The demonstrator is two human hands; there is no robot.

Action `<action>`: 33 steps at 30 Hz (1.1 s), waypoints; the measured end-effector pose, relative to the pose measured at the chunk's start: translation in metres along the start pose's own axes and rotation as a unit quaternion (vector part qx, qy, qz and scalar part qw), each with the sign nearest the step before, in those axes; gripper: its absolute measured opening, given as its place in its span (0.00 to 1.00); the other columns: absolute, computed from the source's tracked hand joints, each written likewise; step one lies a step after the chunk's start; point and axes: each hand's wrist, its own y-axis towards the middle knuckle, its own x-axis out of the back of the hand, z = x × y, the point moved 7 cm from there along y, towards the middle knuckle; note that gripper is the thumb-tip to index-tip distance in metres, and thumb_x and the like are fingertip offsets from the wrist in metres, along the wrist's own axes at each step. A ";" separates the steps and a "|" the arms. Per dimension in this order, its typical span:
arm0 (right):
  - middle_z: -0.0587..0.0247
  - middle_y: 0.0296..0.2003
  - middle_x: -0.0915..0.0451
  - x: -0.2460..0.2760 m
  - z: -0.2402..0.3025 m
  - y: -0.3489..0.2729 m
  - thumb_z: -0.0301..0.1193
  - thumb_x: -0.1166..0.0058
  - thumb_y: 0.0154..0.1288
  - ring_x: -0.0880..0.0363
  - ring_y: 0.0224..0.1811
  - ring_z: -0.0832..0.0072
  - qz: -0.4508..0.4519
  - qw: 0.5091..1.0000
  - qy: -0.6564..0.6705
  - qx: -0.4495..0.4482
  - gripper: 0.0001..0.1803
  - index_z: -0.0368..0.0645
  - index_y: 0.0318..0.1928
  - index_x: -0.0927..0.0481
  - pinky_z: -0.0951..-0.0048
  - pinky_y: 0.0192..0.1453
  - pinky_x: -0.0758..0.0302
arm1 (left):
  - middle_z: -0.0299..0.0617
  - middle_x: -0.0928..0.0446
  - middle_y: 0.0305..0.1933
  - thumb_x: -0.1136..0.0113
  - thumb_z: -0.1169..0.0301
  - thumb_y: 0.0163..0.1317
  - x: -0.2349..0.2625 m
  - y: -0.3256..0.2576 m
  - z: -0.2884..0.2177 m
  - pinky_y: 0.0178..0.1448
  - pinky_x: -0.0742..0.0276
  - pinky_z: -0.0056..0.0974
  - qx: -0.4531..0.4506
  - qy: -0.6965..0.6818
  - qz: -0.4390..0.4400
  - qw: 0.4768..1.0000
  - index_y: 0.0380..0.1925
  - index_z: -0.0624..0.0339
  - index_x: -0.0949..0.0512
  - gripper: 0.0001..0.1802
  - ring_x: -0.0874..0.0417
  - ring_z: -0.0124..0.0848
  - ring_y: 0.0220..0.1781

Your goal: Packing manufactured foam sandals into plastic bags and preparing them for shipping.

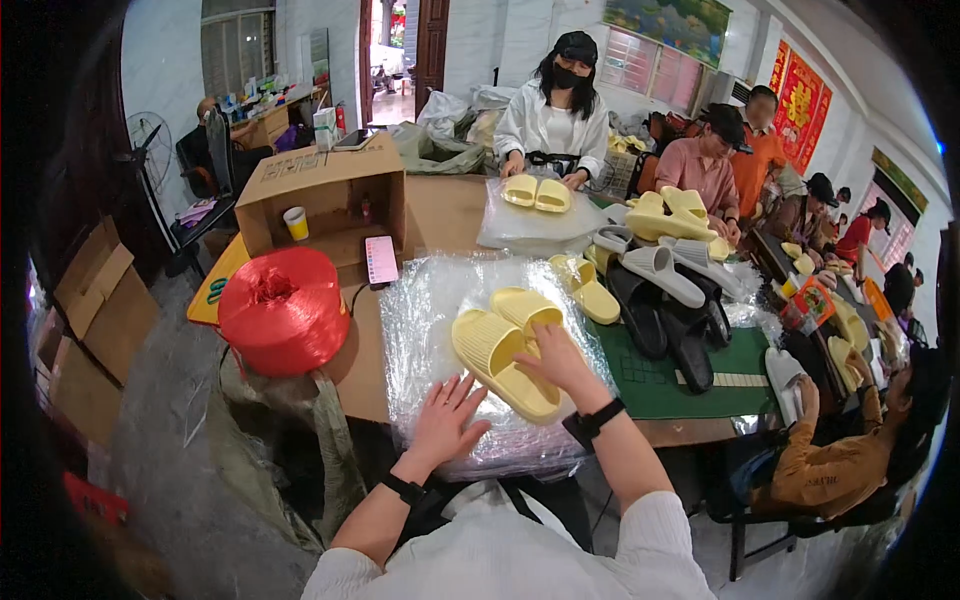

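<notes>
- Yellow slippers [490,345], one pair, lie in front of me on the largest thing within my reach, a table [435,225] with a flat brown top
- Clear plastic sheets [420,320], a broad, glossy, crinkled stack, lie directly under the pair at my edge of the table
- Green mat [640,385] to the right, flat and dull, bearing a heap of slippers [655,270] in black, grey and yellow
- Cardboard box [265,205] to the left, stiff brown walls, its open side facing me
- Red roll [285,310] nearer me on the left, a squat, shiny cylinder
- The pair itself has smooth soles with rounded ends and wide, ribbed straps; the toes point away from me and leftward, the long axis slanting from upper left to lower right
- My right hand [558,362] is on the pair, fingers reaching over it; whether it grips I cannot tell
- My left hand [445,425], apart from the right, is open with fingers spread, over the sheets just beside the nearer slipper
- Phone [381,260], a thin rectangle with a lit pink screen, near the box
- Cup [296,223], round, yellow and white, at the box's opening
</notes>
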 end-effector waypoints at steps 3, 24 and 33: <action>0.45 0.47 0.22 -0.018 -0.003 0.018 0.43 0.39 0.62 0.24 0.52 0.46 0.035 0.999 0.005 -0.006 0.22 0.36 0.45 0.19 0.52 0.56 0.24 | 0.47 0.38 0.77 0.48 0.46 0.69 -0.002 0.001 -0.001 0.82 0.54 0.54 0.007 0.003 0.005 1.000 0.69 0.50 0.31 0.33 0.42 0.49 0.79; 0.41 0.29 0.23 0.072 -0.057 -0.120 0.31 0.40 0.64 0.23 0.32 0.44 -0.190 0.962 0.050 -0.188 0.14 0.30 0.31 0.25 0.52 0.38 0.28 | 0.60 0.48 0.79 0.35 0.30 0.47 0.005 -0.004 -0.003 0.80 0.55 0.60 -0.020 0.026 0.082 0.996 0.72 0.45 0.35 0.55 0.49 0.60 0.80; 0.69 0.30 0.21 0.081 -0.061 -0.205 0.29 0.43 0.72 0.28 0.31 0.84 -0.282 0.864 0.363 -0.203 0.10 0.32 0.42 0.22 0.77 0.34 0.32 | 0.55 0.39 0.76 0.41 0.52 0.64 -0.002 0.005 -0.029 0.80 0.46 0.54 -0.075 -0.025 0.071 0.994 0.69 0.57 0.33 0.36 0.40 0.53 0.78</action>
